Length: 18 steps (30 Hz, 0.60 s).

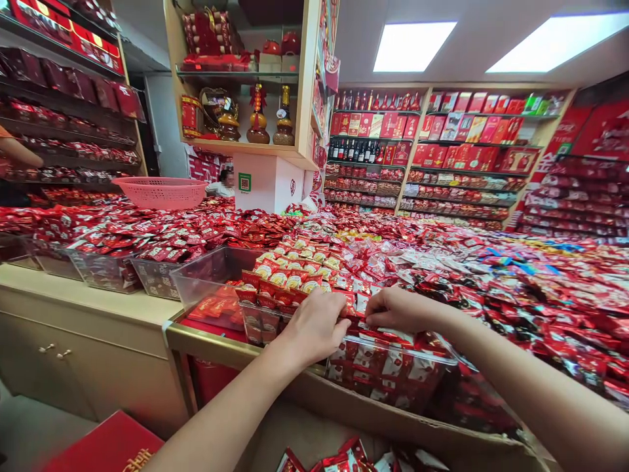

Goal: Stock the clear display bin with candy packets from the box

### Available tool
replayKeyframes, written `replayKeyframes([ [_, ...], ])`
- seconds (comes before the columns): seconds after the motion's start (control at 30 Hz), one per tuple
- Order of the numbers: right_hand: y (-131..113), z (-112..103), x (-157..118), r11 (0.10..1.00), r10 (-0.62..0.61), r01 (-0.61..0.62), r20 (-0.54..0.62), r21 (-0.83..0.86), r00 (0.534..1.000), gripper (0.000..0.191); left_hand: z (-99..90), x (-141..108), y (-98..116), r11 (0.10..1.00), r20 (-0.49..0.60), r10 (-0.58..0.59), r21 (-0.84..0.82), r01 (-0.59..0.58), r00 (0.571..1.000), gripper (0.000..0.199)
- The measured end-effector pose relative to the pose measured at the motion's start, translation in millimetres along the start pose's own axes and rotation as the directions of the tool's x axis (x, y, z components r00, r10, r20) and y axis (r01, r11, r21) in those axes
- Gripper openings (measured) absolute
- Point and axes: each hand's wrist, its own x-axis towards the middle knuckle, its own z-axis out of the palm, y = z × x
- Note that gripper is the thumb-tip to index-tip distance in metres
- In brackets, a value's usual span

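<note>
My left hand (318,322) is over the front of a clear plastic bin, its fingers curled down among small wrapped packets and its thumb to the right. Whatever lies under those fingertips is hidden. Beside it, my right hand (393,308) has its fingers bent and pressed together at the red-and-white packets (386,357) that fill the bin (413,354). I cannot make out what sits between its fingertips. Gold-and-red packets (295,278) stand in rows just behind and left of my left hand. Below both arms, an open cardboard box (373,410) holds loose red packets (344,455).
A partly filled clear bin (196,288) adjoins on the left. Heaped packets (491,282) spread across the display. A pink basket (164,193) rests on the far heap. An overhead cabinet (275,154) hangs above the counter. A person's arm (19,151) shows at far left.
</note>
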Motion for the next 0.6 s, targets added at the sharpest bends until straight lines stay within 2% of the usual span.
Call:
replayKeyframes([
  [0.13,1,4,-1,0.999,-0.005,0.006,-0.013,0.050,1.000,0.018,6.8,8,12,0.997,0.020,0.067,-0.038,-0.066,0.998,0.024],
  [0.27,3,6,-2,0.995,-0.016,0.017,-0.013,0.096,1.000,0.018,18.3,13,22,0.997,0.073,0.064,-0.043,-0.061,0.995,0.034],
  [0.47,10,4,-8,0.989,0.060,-0.052,-0.055,0.138,0.997,0.025,22.1,15,25,0.999,0.106,0.031,-0.016,-0.029,0.994,0.031],
  [0.6,22,-3,-13,0.980,0.143,-0.117,-0.163,0.158,0.976,0.029,21.2,14,25,0.999,0.112,0.036,-0.001,-0.036,0.993,0.030],
])
